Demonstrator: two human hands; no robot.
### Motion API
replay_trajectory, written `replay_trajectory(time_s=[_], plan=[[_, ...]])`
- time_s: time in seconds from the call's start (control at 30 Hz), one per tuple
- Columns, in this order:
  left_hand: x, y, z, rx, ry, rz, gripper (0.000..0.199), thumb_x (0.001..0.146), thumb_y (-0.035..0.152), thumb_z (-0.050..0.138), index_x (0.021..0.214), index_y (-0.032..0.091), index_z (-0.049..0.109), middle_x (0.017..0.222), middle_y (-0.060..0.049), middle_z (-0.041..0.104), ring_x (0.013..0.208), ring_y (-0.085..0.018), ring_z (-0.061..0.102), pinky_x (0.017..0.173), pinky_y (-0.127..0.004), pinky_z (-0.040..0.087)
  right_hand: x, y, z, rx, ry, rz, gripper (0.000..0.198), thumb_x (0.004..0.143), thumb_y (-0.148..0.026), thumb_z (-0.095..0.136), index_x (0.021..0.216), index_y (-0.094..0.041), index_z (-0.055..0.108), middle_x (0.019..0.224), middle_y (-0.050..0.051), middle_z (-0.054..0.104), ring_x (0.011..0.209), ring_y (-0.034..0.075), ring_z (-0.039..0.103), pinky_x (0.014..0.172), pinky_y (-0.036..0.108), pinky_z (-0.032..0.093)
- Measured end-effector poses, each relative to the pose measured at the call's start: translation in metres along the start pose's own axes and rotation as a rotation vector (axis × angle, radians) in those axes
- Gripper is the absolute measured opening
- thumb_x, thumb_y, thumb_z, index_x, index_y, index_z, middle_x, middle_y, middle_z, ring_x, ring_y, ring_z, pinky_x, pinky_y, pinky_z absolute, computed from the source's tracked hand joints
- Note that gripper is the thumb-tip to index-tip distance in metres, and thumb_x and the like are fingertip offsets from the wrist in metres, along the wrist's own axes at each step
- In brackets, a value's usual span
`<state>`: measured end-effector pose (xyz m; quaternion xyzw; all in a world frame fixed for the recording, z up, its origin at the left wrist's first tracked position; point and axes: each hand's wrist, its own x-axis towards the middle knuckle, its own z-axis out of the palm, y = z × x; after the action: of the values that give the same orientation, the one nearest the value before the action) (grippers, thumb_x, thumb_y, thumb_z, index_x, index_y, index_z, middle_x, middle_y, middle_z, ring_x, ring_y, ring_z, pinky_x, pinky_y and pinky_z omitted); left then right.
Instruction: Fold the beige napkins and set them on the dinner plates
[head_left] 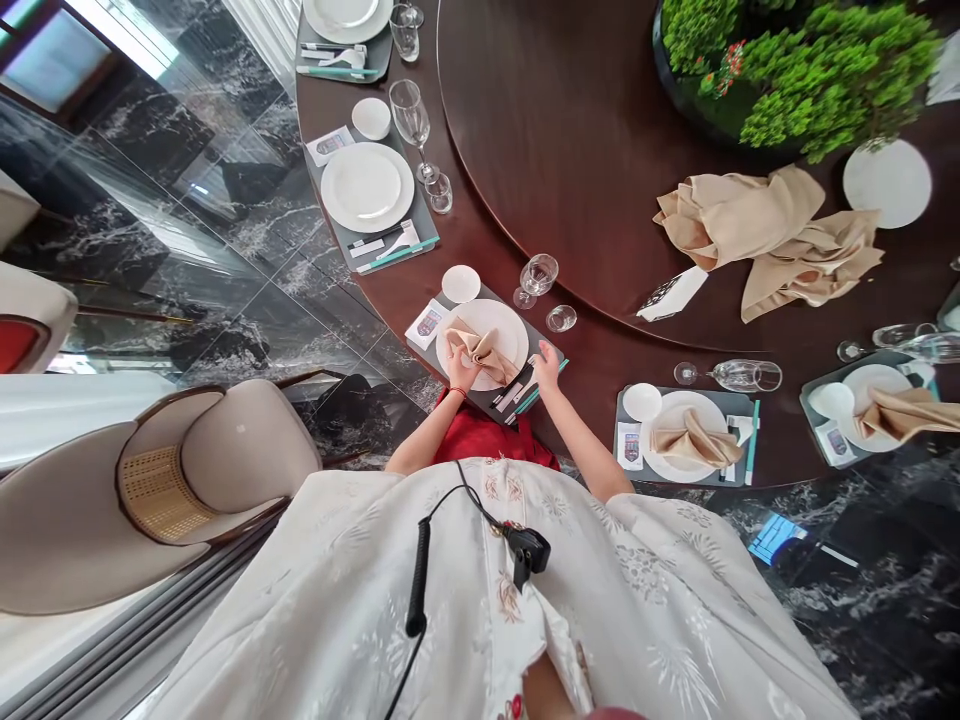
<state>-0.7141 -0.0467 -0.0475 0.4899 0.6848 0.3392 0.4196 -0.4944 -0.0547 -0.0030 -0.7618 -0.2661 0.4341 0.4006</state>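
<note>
At the place setting in front of me, a folded beige cloth napkin (484, 352) lies on a white plate (516, 330). My left hand (461, 372) is closed on the napkin's near left side. To the right of the plate, my right hand (546, 368) is held with thumb and fingers apart, close to the spoon and wrapped cutlery (516, 392). Whether its thumb touches the spoon, I cannot tell. A grey placemat (480, 287) lies beneath, with a printed card (427, 323) at the left and a small white bowl (460, 284) behind.
A wine glass (538, 275) and a small glass (561, 318) stand beyond the plate. More loose napkins (750, 220) lie on the turntable (540, 130), near a planter (817, 80). Neighbouring settings have a napkin-topped plate (675, 405) and a bare plate (367, 188). A chair (240, 440) stands left.
</note>
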Motion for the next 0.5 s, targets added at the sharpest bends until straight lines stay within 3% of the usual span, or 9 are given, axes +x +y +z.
replay_trajectory(time_s=[0.2, 0.27, 0.4, 0.5], plan=[[-0.013, 0.003, -0.009, 0.021, -0.037, -0.002, 0.073, 0.072, 0.02, 0.089, 0.136, 0.011, 0.054, 0.177, -0.03, 0.019, 0.17, -0.035, 0.009, 0.138, -0.049, 0.017, 0.071, -0.054, -0.068, -0.083, 0.145, -0.189, 0.057, 0.088, -0.017, 0.042, 0.142, -0.014, 0.059, 0.153, 0.017, 0.058, 0.142, 0.019, 0.054, 0.127, 0.038, 0.041], [-0.017, 0.004, -0.018, 0.07, -0.04, 0.001, 0.074, 0.074, 0.022, 0.088, 0.138, 0.013, 0.052, 0.176, -0.028, 0.022, 0.17, -0.035, 0.01, 0.138, -0.049, 0.017, 0.103, -0.079, -0.097, -0.215, 0.28, -0.168, 0.063, 0.091, -0.014, 0.039, 0.152, -0.014, 0.052, 0.157, 0.018, 0.053, 0.146, 0.021, 0.051, 0.127, 0.041, 0.04], [-0.024, 0.006, -0.038, 0.206, -0.006, -0.028, 0.07, 0.08, 0.027, 0.083, 0.141, 0.016, 0.049, 0.177, -0.026, 0.02, 0.168, -0.035, 0.018, 0.137, -0.046, 0.019, 0.164, -0.118, -0.161, -0.509, 0.709, -0.002, 0.067, 0.093, -0.008, 0.037, 0.159, -0.012, 0.045, 0.158, 0.024, 0.047, 0.15, 0.03, 0.043, 0.125, 0.05, 0.038], [-0.027, 0.006, -0.056, 0.286, 0.051, -0.073, 0.059, 0.087, 0.032, 0.076, 0.137, 0.016, 0.048, 0.173, -0.027, 0.024, 0.166, -0.038, 0.023, 0.137, -0.047, 0.021, 0.208, -0.14, -0.204, -0.579, 0.82, 0.006, 0.062, 0.097, -0.008, 0.032, 0.155, -0.016, 0.05, 0.158, 0.021, 0.046, 0.148, 0.029, 0.041, 0.12, 0.048, 0.042]])
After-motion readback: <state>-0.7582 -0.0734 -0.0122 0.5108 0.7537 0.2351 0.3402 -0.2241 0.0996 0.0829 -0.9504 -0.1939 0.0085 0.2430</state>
